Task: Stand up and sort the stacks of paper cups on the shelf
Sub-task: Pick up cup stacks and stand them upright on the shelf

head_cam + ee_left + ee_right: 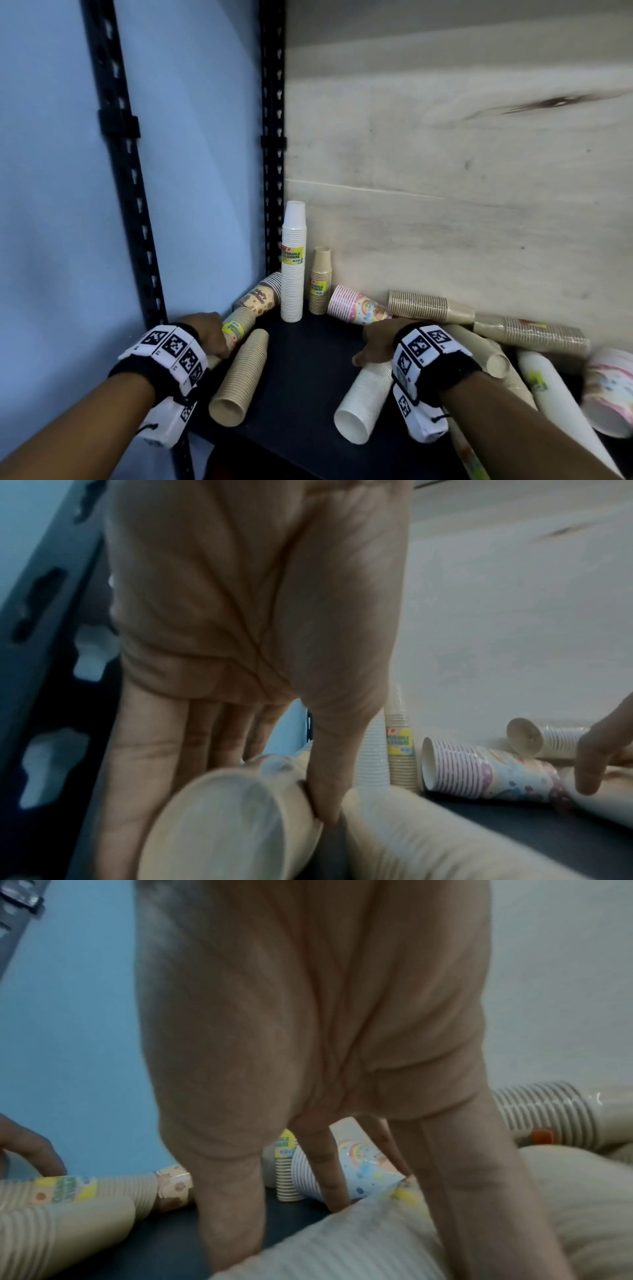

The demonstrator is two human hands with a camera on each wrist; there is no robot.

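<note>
The left hand (209,334) curls around a lying kraft stack (232,823), thumb on one side and fingers on the other, probably to tip it upright. The right hand (378,344) spreads its fingers over a lying white stack (363,401), touching it without a visible wrap, likely steadying it for the same lift. Behind, a tall white stack (293,263) and a short kraft stack (320,281) stand in the shelf (301,377) corner, so sorted ones seem to gather there. Other stacks lie along the back wall.
</note>
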